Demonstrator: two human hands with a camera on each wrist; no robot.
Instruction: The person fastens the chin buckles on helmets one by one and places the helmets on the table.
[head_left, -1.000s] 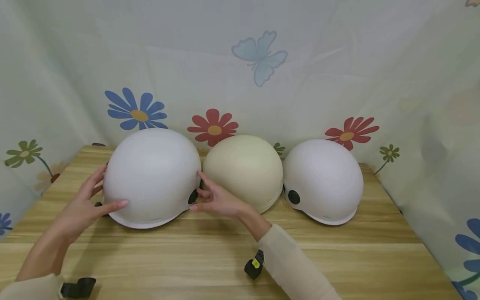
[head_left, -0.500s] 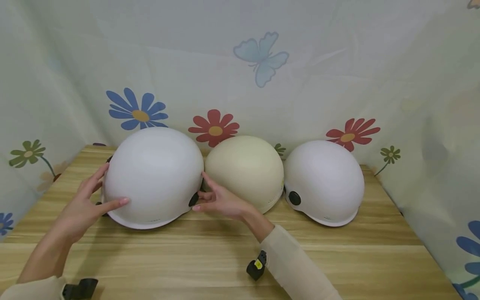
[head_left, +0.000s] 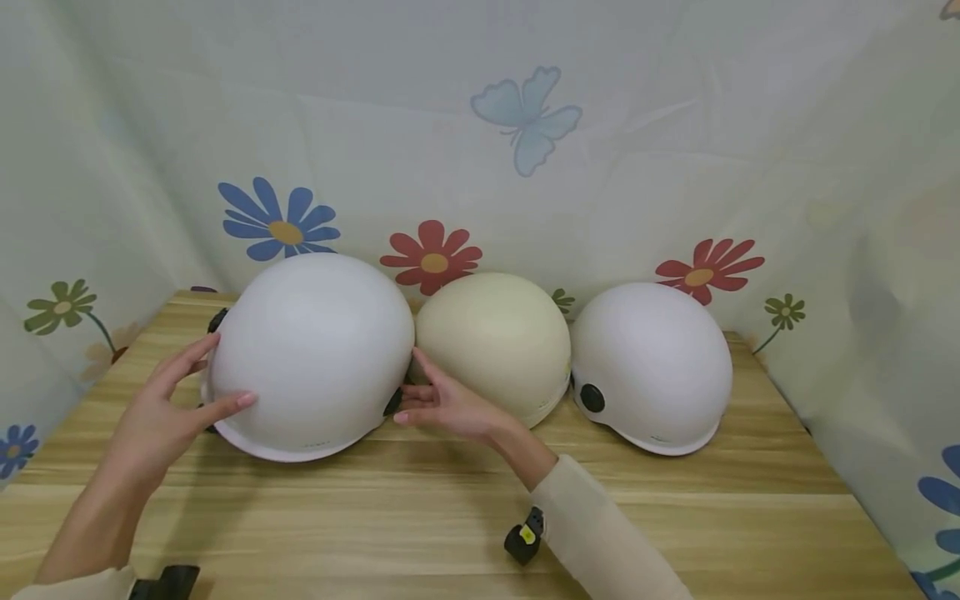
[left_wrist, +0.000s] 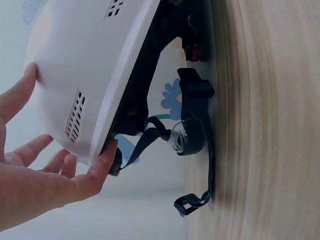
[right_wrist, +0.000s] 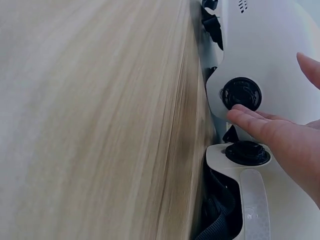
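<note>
A white helmet [head_left: 315, 358] stands at the left of a row of helmets, between both hands. In the left wrist view its vented side is tilted up, rim above the wood, with black chin straps [left_wrist: 197, 115] hanging down to the table. My left hand [head_left: 153, 425] grips that side, fingers spread on the shell and one digit at the rim. My right hand [head_left: 457, 408] presses extended fingers on the opposite side, by a round black disc [right_wrist: 242, 94], in the narrow space beside a cream helmet [head_left: 495, 342].
A second white helmet [head_left: 652, 358] stands at the right end, close against the cream one. The wooden table [head_left: 420, 533] stretches in front of them. A floral cloth [head_left: 375, 125] hangs behind and at both sides.
The left white helmet has turned and tipped slightly, showing more of a black fitting at its far left and less of its right disc. Both hands move with it; the view shifts slightly.
</note>
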